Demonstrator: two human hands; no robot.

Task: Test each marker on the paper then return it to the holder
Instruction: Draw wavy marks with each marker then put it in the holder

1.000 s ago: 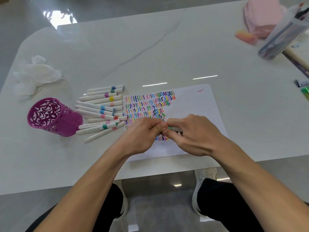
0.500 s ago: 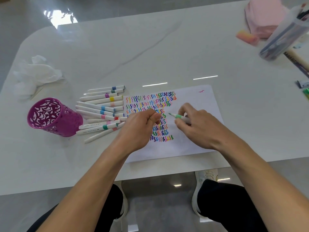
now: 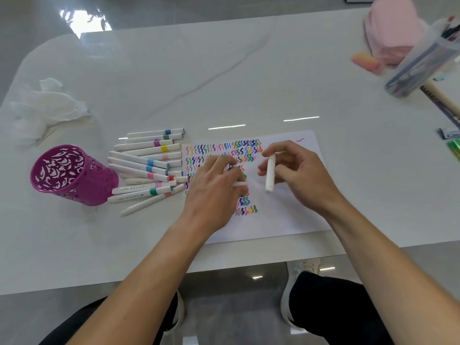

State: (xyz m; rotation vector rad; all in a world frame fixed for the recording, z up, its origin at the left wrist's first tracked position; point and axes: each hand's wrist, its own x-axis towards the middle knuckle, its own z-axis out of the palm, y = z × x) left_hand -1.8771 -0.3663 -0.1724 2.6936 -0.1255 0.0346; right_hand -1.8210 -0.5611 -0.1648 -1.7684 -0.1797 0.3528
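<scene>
Right hand [image 3: 298,175] pinches a white marker [image 3: 270,174] over the paper [image 3: 286,220] by the near edge of the table [image 3: 74,245], left hand [image 3: 214,192] curls around a white cap [image 3: 240,184], and the purple holder [image 3: 72,174] stands toward the left edge.

The polished white stone-look tabletop [image 3: 249,70] is glossy, grey-veined and throws back strips of light. The white paper sheet [image 3: 286,220] on it is matt. The white plastic marker [image 3: 270,174] pinched in my right hand [image 3: 301,178] is smooth with a soft sheen, like the white plastic cap [image 3: 240,183] in my left hand [image 3: 214,192] and the loose white colour-banded markers [image 3: 149,163] at nine o'clock. Beyond them the magenta cut-out plastic holder [image 3: 74,178] shines. At ten o'clock, crumpled white tissue [image 3: 47,105] looks soft and creased. At one o'clock a clear plastic tub [image 3: 423,63] is see-through.
</scene>
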